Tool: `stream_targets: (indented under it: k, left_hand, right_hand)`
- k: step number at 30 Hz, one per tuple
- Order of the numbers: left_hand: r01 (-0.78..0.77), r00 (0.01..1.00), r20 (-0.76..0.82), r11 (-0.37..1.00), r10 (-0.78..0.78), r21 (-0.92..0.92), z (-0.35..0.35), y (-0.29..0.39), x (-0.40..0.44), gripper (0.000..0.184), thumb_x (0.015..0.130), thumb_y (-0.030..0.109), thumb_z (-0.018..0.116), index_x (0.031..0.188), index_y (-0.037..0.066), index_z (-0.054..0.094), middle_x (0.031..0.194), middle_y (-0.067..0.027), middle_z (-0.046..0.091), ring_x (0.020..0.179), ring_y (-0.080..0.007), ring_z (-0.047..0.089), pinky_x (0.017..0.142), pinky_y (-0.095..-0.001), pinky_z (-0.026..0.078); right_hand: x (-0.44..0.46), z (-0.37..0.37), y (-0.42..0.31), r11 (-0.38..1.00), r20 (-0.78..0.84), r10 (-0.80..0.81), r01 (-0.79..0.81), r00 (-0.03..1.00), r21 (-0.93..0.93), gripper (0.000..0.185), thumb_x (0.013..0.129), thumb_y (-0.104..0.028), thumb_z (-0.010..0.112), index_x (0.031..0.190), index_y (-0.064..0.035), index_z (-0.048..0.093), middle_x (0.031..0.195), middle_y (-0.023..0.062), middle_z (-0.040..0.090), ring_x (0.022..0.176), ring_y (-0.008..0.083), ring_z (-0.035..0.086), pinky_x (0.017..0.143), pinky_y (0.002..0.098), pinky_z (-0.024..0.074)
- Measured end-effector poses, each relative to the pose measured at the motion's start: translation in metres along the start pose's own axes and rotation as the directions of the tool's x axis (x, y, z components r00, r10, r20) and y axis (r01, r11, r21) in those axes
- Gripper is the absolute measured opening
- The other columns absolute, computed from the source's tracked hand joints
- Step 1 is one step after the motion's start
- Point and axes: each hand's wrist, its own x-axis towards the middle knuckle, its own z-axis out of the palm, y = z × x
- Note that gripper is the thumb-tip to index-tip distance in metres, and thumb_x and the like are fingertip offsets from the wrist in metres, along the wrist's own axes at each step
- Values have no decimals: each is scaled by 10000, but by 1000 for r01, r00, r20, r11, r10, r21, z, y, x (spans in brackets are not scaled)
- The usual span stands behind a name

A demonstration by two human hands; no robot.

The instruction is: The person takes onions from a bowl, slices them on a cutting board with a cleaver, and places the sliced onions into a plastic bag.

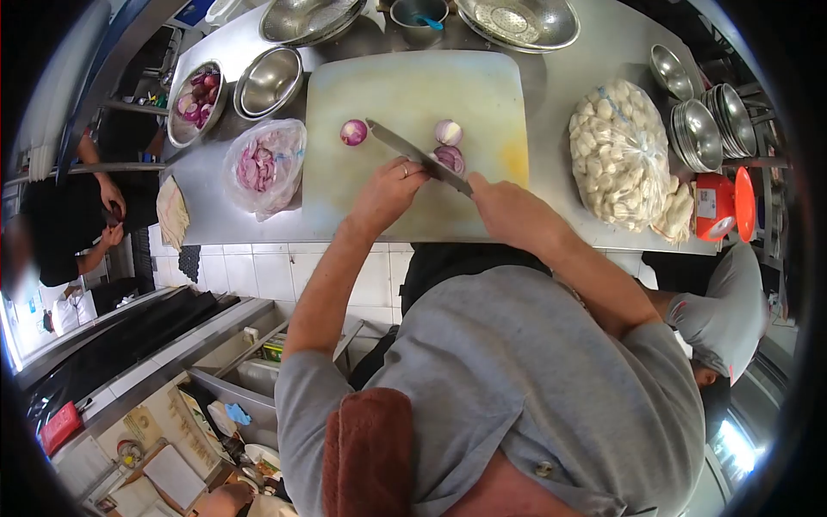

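My right hand (pixel 510 211) is closed around the handle of a kitchen knife (pixel 409 148), whose blade slants up and left over the cutting board (pixel 413 86). My left hand (pixel 388 196), a ring on one finger, has its fingers curled together against the near side of the blade; what they grip is hidden. Just beyond the blade lie cut red onion pieces (pixel 450 158), with a pale-topped onion half (pixel 448 132) behind them. Another purple onion piece (pixel 353 132) rests to the left, near the knife tip.
Left of the board are a bag of onion peelings (pixel 258 168), a bowl of red onions (pixel 196 103) and steel bowls (pixel 269 82). A large bag of garlic (pixel 616 146) and a red scale (pixel 717 205) stand right. Other people are at left (pixel 65 207) and right (pixel 728 302).
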Motion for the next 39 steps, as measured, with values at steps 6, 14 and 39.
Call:
stream_targets:
  k: [6,14,39]
  left_hand:
    - [4,999,-51,1000,-4,-9,3,1,-3,227,757,-43,650,955,44,715,961,-68,695,921,-262,663,794,-365,560]
    - [5,1000,-29,1000,-5,-4,5,-2,-8,187,752,-33,634,921,37,675,953,-70,680,906,-270,641,776,-381,552]
    - [94,990,-106,995,-97,-25,10,-2,-19,133,815,-24,673,934,31,692,983,-79,698,901,-268,665,766,-360,556]
  right_hand:
    - [-25,-14,-1,999,5,-31,31,999,40,180,895,-16,507,1049,30,426,689,238,609,720,433,641,654,526,500]
    - [14,23,17,992,-83,-63,72,995,106,178,985,-142,524,1067,-7,443,679,250,593,674,460,610,611,556,454]
    - [11,-3,19,975,-81,9,10,997,222,162,996,-177,531,1065,-35,494,771,259,622,745,456,618,663,532,468]
